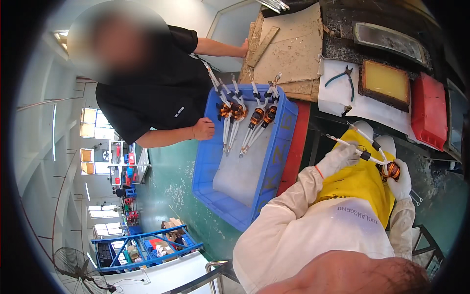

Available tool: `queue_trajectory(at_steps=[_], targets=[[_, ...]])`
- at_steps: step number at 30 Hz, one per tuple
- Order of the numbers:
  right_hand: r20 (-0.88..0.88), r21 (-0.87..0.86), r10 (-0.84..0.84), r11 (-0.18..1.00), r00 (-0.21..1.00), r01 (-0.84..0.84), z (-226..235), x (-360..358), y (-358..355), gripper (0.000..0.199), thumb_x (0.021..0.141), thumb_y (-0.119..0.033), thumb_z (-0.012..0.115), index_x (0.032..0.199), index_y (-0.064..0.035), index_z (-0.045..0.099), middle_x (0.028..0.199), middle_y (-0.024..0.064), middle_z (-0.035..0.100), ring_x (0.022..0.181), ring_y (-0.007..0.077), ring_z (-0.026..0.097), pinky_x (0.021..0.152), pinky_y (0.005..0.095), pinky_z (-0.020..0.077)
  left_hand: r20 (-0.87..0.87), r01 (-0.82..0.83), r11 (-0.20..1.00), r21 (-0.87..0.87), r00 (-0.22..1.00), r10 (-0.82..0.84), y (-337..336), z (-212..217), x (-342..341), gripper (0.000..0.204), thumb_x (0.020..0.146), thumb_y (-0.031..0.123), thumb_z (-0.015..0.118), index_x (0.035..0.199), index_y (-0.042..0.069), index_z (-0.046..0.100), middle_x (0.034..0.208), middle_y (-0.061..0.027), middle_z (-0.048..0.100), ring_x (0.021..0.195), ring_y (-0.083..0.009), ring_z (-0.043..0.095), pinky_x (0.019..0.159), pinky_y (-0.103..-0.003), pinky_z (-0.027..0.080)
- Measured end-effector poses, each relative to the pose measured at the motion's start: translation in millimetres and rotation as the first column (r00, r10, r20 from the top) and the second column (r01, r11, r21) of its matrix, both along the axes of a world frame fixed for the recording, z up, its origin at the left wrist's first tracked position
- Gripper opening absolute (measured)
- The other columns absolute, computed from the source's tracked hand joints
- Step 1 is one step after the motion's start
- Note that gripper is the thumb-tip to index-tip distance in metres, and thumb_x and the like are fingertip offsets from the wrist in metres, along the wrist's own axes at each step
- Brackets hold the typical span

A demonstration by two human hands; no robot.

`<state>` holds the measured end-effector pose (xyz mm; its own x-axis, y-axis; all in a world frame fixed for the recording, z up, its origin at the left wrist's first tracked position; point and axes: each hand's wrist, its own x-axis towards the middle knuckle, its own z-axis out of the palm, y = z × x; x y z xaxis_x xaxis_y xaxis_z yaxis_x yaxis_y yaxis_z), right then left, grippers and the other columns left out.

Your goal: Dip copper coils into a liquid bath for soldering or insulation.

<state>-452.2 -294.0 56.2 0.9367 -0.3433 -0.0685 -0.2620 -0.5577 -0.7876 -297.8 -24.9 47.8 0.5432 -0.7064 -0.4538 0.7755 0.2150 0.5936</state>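
Observation:
A copper-wound coil (391,170) with long white-sleeved leads (360,151) is held over my lap, above a yellow cloth or apron (338,183). My gloved right hand (401,181) is closed around the coil's outer side. Further left, my gloved left hand (341,158) grips the sleeved leads near a black band; its fingertips are partly hidden. Several similar coils, among them one coil (256,116), rest in a blue plastic crate (271,171) to my left, their white leads sticking up and over its rim.
A co-worker in black has one fist (203,129) at the crate's side and the other hand (245,47) on the bench. Blue-handled cutters (348,78), a dark-framed yellow block (387,83) and a red bin (430,110) sit on the bench ahead. Cardboard (293,49) covers its left end.

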Motion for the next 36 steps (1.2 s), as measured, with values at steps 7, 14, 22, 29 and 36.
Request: queue_trajectory(at_steps=[7, 14, 22, 29, 36], targets=[[0.016, -0.019, 0.026, 0.999, 1.0, -0.026, -5, -4, -1, 0.059, 0.067, 0.009, 0.063, 0.124, -0.0051, 0.054, 0.111, 0.0163, 0.059, 0.106, 0.0353, 0.062, 0.094, 0.0353, 0.0488, -0.193, 0.011, 0.991, -0.137, 0.981, -0.037, -42, 1, -12, 0.044, 0.103, 0.028, 0.054, 0.14, 0.006, 0.05, 0.126, -0.0118, 0.061, 0.109, -0.0223, 0.063, 0.099, -0.038, 0.053], [0.106, -0.088, 0.073, 0.994, 0.992, -0.064, -1, -2, 0, 0.059, 0.065, 0.009, 0.063, 0.122, -0.0048, 0.055, 0.111, 0.0164, 0.057, 0.105, 0.0377, 0.059, 0.092, 0.0366, 0.0488, -0.294, -0.047, 0.987, -0.15, 0.956, 0.001, -41, -11, -15, 0.044, 0.104, 0.024, 0.049, 0.143, 0.005, 0.046, 0.125, -0.0121, 0.061, 0.106, -0.0217, 0.063, 0.097, -0.037, 0.054], [0.052, -0.085, 0.072, 0.994, 0.996, -0.067, 3, -3, -1, 0.059, 0.065, 0.008, 0.064, 0.121, -0.0061, 0.055, 0.112, 0.0165, 0.057, 0.106, 0.0385, 0.059, 0.092, 0.0374, 0.0492, -0.285, -0.046, 0.976, -0.211, 0.958, -0.016, -46, 4, -14, 0.05, 0.1, 0.016, 0.047, 0.148, 0.005, 0.039, 0.124, -0.0089, 0.06, 0.091, -0.0147, 0.061, 0.088, -0.033, 0.057], [0.081, -0.38, -0.013, 0.924, 0.997, 0.043, 4, -8, 9, 0.061, 0.065, 0.008, 0.063, 0.123, -0.0061, 0.054, 0.118, 0.015, 0.057, 0.112, 0.0366, 0.058, 0.096, 0.0361, 0.0483, -0.248, -0.015, 0.974, -0.225, 0.968, -0.042, -43, 0, -17, 0.052, 0.1, 0.014, 0.045, 0.151, 0.007, 0.034, 0.131, -0.01, 0.059, 0.092, -0.0135, 0.059, 0.09, -0.032, 0.056], [0.032, -0.126, -0.043, 0.991, 0.999, 0.047, -1, -9, 4, 0.058, 0.068, 0.007, 0.063, 0.124, -0.0071, 0.054, 0.116, 0.0157, 0.059, 0.109, 0.0372, 0.061, 0.095, 0.0357, 0.0489, -0.226, -0.05, 0.984, -0.173, 0.974, 0.01, -29, -10, -17, 0.052, 0.1, 0.018, 0.055, 0.148, 0.007, 0.037, 0.127, -0.0115, 0.06, 0.106, -0.0187, 0.061, 0.094, -0.035, 0.054]])
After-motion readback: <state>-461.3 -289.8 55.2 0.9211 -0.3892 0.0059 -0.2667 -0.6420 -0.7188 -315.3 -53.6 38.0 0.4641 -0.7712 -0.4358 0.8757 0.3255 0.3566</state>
